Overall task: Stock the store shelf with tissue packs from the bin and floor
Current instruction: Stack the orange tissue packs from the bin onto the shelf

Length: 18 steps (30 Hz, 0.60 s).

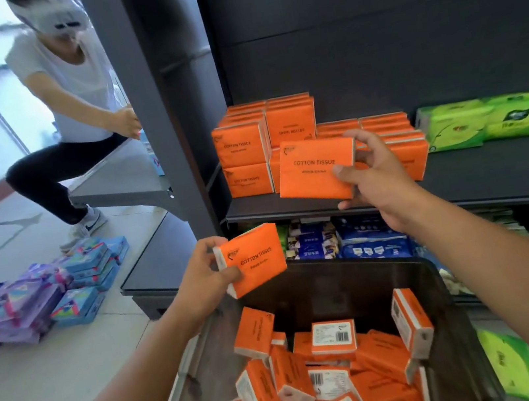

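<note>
My right hand (pixel 378 178) grips an orange tissue pack (pixel 310 168) by its right end, holding it upright just in front of the orange packs stacked on the dark shelf (pixel 482 181). My left hand (pixel 204 275) holds a second orange tissue pack (pixel 255 259) by its left end, tilted, above the far left corner of the dark bin (pixel 449 327). Several loose orange packs (pixel 322 375) lie jumbled inside the bin. The shelf stack (pixel 245 154) stands two high at the left and lower toward the right.
Green tissue packs (pixel 486 120) sit on the shelf's right part, with more green packs (pixel 514 365) on the floor right of the bin. Blue and white packs (pixel 342 240) fill the lower shelf. Another person (pixel 67 103) crouches at left by a grey shelf; purple and blue packs (pixel 39 295) lie on the floor.
</note>
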Tool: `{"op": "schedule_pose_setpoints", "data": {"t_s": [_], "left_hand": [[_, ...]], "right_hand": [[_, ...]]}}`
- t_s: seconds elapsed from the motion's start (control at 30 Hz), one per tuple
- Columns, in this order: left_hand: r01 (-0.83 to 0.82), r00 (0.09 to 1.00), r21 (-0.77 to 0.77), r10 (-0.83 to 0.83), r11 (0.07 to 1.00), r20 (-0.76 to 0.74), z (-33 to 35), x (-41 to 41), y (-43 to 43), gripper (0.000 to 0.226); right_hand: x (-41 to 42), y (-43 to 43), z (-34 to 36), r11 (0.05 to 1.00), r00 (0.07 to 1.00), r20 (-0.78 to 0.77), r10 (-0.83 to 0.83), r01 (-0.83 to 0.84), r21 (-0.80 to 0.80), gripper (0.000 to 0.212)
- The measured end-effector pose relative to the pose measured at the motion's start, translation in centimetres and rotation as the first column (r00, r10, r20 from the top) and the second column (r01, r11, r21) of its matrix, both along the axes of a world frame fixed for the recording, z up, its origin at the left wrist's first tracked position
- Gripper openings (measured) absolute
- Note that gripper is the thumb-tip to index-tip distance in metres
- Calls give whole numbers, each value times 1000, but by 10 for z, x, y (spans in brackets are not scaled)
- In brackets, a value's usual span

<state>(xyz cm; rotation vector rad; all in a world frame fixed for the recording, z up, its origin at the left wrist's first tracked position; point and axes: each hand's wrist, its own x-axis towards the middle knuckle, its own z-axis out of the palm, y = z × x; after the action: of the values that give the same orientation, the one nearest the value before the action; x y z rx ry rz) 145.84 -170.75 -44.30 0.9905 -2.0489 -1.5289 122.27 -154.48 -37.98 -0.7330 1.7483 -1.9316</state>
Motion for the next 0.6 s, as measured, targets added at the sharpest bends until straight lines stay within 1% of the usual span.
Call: {"op": "schedule_pose_setpoints", "data": {"t_s": [0.1,0.2,0.27,0.37,0.47,0.53,0.57,0.6], "left_hand": [[-94,994,29,96,995,-56,11,-11,1,43],[-206,963,68,215,976,-165,31,-26,-1,34],[-253,939,45,256,967,-228,47,-37,-7,33],[-273,924,-23,255,962,-285,68,-62,-21,37],[-279,914,-45,251,959,-318,94,-96,-29,52],[-235,929,-85,198,968,-314,113,-120,-35,62],[-207,938,-127,160,970,-306,122,-132,-38,61],[-179,947,-179,121,967,-296,130,-145,-43,55]], "right_hand": [[-4,0,0,999,1000,-4,18,-18,-48,50],[-15,1,2,997,999,-16,33,-34,-74,49],[-26,2,6,993,998,-31,48,-51,-107,49],[-45,1,9,990,995,-66,77,-84,-115,50],[-63,-4,10,988,990,-97,99,-110,-106,51],[-75,-8,11,985,988,-107,112,-125,-120,52],[-80,-9,11,984,988,-108,114,-127,-127,53],[-85,-10,11,983,988,-102,111,-124,-132,52]]}}
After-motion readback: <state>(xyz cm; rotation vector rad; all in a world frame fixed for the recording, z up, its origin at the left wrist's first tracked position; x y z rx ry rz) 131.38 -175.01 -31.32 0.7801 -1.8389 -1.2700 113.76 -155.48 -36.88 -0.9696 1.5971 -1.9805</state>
